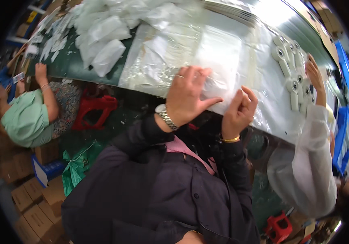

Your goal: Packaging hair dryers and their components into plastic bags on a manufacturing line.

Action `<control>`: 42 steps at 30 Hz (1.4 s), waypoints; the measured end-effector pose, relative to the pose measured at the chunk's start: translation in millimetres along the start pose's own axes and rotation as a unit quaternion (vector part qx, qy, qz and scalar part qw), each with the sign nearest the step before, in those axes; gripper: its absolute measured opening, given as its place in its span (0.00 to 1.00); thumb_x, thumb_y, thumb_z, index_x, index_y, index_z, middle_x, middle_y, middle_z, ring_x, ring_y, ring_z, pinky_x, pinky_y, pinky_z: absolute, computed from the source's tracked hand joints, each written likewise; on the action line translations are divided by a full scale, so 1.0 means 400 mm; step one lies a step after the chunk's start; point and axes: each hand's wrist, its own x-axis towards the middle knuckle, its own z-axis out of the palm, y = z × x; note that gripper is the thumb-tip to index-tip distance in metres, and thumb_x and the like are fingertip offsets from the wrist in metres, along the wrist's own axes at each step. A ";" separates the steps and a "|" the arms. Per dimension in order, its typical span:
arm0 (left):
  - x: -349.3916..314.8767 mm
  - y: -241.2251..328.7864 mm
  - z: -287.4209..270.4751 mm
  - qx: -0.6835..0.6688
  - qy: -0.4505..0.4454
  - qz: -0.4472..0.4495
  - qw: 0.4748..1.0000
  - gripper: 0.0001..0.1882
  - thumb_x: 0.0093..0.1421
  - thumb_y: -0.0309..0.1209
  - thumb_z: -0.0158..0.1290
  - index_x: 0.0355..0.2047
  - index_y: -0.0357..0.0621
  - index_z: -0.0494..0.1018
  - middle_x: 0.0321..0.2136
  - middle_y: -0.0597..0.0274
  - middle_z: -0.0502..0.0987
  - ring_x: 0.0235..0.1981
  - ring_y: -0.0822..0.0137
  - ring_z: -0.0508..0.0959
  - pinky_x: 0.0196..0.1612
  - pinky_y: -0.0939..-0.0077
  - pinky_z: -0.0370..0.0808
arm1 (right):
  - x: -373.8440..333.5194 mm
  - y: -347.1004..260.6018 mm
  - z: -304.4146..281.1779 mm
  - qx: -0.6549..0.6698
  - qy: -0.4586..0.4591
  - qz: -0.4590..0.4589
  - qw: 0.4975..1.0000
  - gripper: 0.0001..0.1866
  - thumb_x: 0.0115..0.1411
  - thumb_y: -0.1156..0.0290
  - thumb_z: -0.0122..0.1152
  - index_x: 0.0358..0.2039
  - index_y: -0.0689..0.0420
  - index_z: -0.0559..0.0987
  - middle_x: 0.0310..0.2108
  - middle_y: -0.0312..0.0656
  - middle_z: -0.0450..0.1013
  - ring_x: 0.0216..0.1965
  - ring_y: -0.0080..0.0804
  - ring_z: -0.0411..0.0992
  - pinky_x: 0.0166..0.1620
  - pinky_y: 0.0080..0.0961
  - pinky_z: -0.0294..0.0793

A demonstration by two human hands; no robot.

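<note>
A stack of thin white plastic bags [219, 49] lies on the table in front of me. My left hand [186, 91] rests on the stack's near left part, palm down, its fingers stretched out and the thumb pointing right. At the stack's near right corner is my right hand [239, 112], with its fingers curled in; whatever they pinch, if anything, is too small to make out. Left of the stack, clear plastic sheeting [158, 57] covers the table.
A heap of white bags [105, 32] sits at the far left. White round-headed handled devices [292, 69] lie at the right, beside a co-worker's hand [314, 73]. Another person [32, 114] sits at the left, near a red stool [95, 110]. Cardboard boxes [36, 215] stand on the floor.
</note>
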 end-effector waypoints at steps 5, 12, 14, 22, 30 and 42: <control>-0.011 -0.046 0.003 -0.071 -0.005 -0.031 0.997 0.28 0.56 0.37 0.72 0.53 0.39 0.76 0.45 0.51 0.79 0.48 0.47 0.78 0.54 0.57 0.75 | -0.002 0.004 -0.002 0.001 -0.002 -0.011 1.000 0.07 0.76 0.76 0.58 0.51 0.63 0.76 0.23 0.25 0.64 0.24 0.08 0.56 0.28 0.13 0.53; 0.033 -0.167 -0.085 -0.096 0.084 -0.098 0.987 0.26 0.57 0.34 0.71 0.53 0.40 0.76 0.47 0.48 0.81 0.51 0.47 0.78 0.55 0.57 0.75 | -0.004 0.014 0.000 0.024 -0.006 -0.019 0.999 0.07 0.76 0.76 0.58 0.51 0.62 0.76 0.24 0.25 0.64 0.24 0.08 0.56 0.27 0.13 0.52; 0.043 -0.229 -0.128 -0.063 0.143 -0.154 0.976 0.25 0.57 0.33 0.71 0.53 0.42 0.76 0.47 0.51 0.81 0.50 0.48 0.78 0.54 0.57 0.76 | -0.005 0.015 -0.002 0.027 -0.012 -0.023 0.999 0.07 0.76 0.76 0.58 0.51 0.62 0.76 0.24 0.25 0.64 0.24 0.08 0.56 0.27 0.13 0.52; -0.011 -0.348 -0.226 0.038 0.130 -0.134 0.982 0.23 0.58 0.31 0.70 0.53 0.45 0.77 0.49 0.56 0.81 0.54 0.49 0.77 0.57 0.58 0.73 | -0.011 0.018 -0.001 0.020 -0.002 -0.015 1.000 0.06 0.76 0.76 0.58 0.50 0.61 0.77 0.24 0.24 0.64 0.24 0.08 0.56 0.27 0.13 0.52; -0.031 -0.460 -0.187 0.369 0.054 -0.087 0.924 0.29 0.62 0.34 0.63 0.64 0.69 0.76 0.62 0.68 0.77 0.65 0.47 0.71 0.65 0.41 0.65 | -0.005 -0.004 -0.115 -0.028 -0.040 -0.028 0.998 0.10 0.75 0.76 0.60 0.53 0.64 0.80 0.25 0.24 0.67 0.24 0.09 0.59 0.28 0.11 0.55; -0.028 -0.588 -0.244 0.363 0.045 -0.039 0.930 0.31 0.64 0.25 0.58 0.68 0.61 0.73 0.65 0.54 0.76 0.64 0.48 0.75 0.72 0.51 0.66 | -0.117 0.047 -0.657 -0.101 -0.213 0.297 0.925 0.08 0.70 0.75 0.66 0.47 0.62 0.86 0.26 0.30 0.78 0.28 0.15 0.72 0.30 0.20 0.67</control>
